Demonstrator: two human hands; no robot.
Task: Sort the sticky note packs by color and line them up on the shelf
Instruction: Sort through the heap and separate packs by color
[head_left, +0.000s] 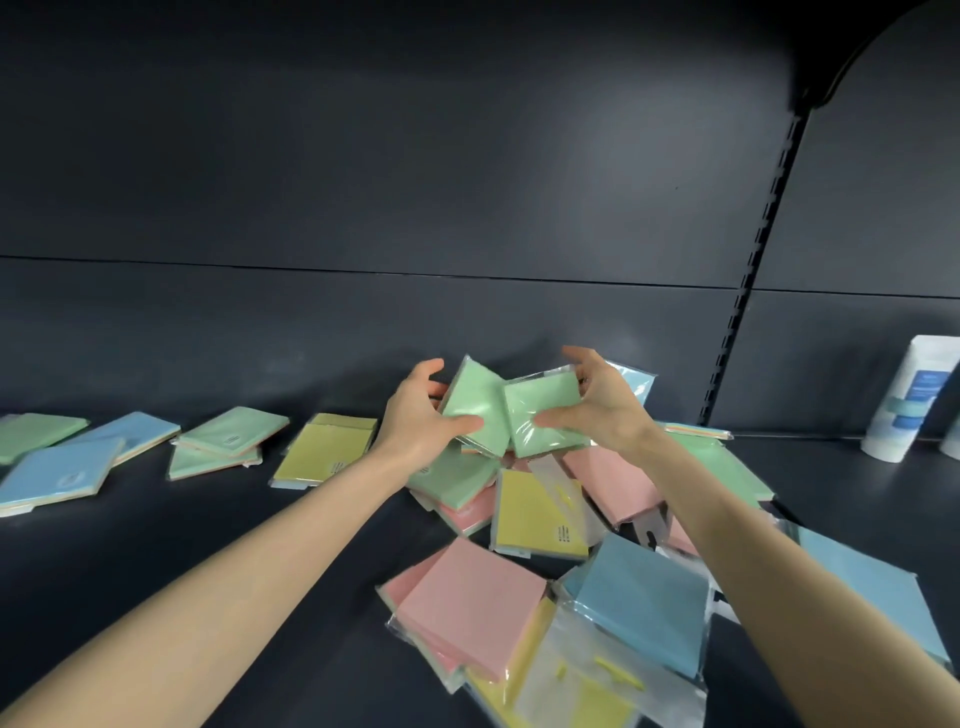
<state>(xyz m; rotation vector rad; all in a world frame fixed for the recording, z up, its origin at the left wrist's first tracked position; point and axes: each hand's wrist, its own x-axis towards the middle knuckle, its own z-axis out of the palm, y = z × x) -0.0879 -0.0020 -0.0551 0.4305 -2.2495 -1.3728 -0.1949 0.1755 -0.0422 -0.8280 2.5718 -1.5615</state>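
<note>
Above a mixed heap on the dark shelf (208, 545), my left hand (421, 415) grips one green sticky note pack (475, 400) and my right hand (597, 408) grips a second green pack (545, 415). The two packs touch edge to edge, tilted up. Below them lie pink packs (467, 603), a yellow pack (535, 512), blue packs (644, 603) and more green ones (727, 467), overlapping. Along the shelf to the left lie separate groups: a yellow pile (327, 452), a green pile (228, 436), blue packs (57, 473) and a green pack (31, 434).
A white cylindrical container (909, 405) with a blue label stands at the right, against the back panel. A slotted upright rail (748, 280) runs up the shelf's back wall. Bare shelf surface lies in front of the left groups.
</note>
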